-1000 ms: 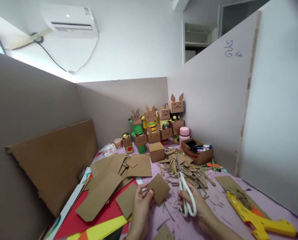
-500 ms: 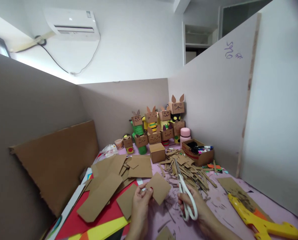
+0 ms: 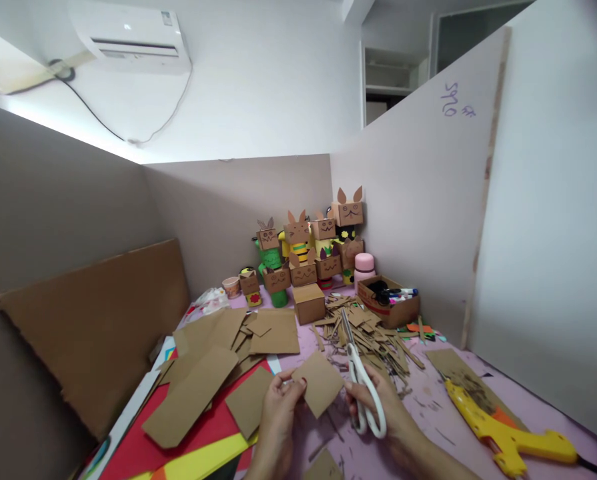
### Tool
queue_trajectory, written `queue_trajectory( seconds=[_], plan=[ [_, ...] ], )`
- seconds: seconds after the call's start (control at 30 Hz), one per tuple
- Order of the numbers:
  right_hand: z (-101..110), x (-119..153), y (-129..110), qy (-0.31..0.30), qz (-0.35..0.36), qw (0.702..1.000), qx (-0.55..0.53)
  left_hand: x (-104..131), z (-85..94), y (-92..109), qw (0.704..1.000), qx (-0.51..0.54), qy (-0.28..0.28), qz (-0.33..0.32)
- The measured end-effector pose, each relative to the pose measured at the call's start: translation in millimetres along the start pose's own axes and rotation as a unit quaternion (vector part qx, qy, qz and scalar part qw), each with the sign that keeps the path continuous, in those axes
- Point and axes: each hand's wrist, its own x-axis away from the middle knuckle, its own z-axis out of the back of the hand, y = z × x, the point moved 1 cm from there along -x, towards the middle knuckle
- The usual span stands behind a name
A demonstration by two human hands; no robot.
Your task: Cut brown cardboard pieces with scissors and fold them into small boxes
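Observation:
A small square piece of cardboard (image 3: 320, 385) is pinched at its left corner between the thumb and fingers of my left hand (image 3: 282, 401). My right hand (image 3: 378, 400) is wrapped around a pair of scissors with white handles (image 3: 362, 383). Their metal blades point up and away, apart from the cardboard, and look closed. The right fingertips are at the square's right corner; whether they touch it I cannot tell. Below lies another cardboard piece (image 3: 325, 465), partly cut off by the view's edge.
Cardboard sheets (image 3: 193, 397) lie over red paper on the left. Cut cardboard strips (image 3: 378, 337) are heaped behind the scissors. A plain cardboard box (image 3: 309, 305) stands before several animal-faced figures (image 3: 298, 233). A yellow glue gun (image 3: 503, 427) is at right, near a box of pens (image 3: 391, 307).
My right hand has moved left with the scissors, closer to the cardboard square. The left hand still holds the square. The whole view has shifted slightly.

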Motion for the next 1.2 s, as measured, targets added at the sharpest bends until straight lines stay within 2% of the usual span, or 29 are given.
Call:
queue_trajectory(
  seconds=[0.23, 0.5, 0.6, 0.67, 0.87, 1.2],
  plan=[
    [-0.2, -1.5, -5.1, 0.022, 0.024, 0.999, -0.007, 3.4, 0.4, -1.4, 0.998, -0.024, -0.034, 0.045],
    [3.4, 1.5, -25.7, 0.02, 0.062, 0.998, -0.003, 20.7, -15.4, -1.2, 0.981, -0.005, -0.166, 0.101],
    [2.6, 3.1, -25.6, 0.015, 0.069, 0.997, 0.0, 24.2, -18.3, -0.9, 0.974, -0.005, -0.194, 0.113],
    [1.6, 3.0, -22.2, 0.005, 0.062, 0.998, 0.003, 23.6, -17.3, 0.8, 0.975, -0.005, -0.193, 0.111],
    [0.1, 0.3, -9.9, -0.024, 0.031, 0.999, 0.026, 16.0, -10.5, 4.2, 0.986, 0.033, -0.137, 0.091],
    [-7.3, 8.0, -11.5, -0.059, 0.063, 0.994, 0.066, 24.0, -14.1, -0.1, 0.991, 0.034, -0.091, 0.09]
  ],
)
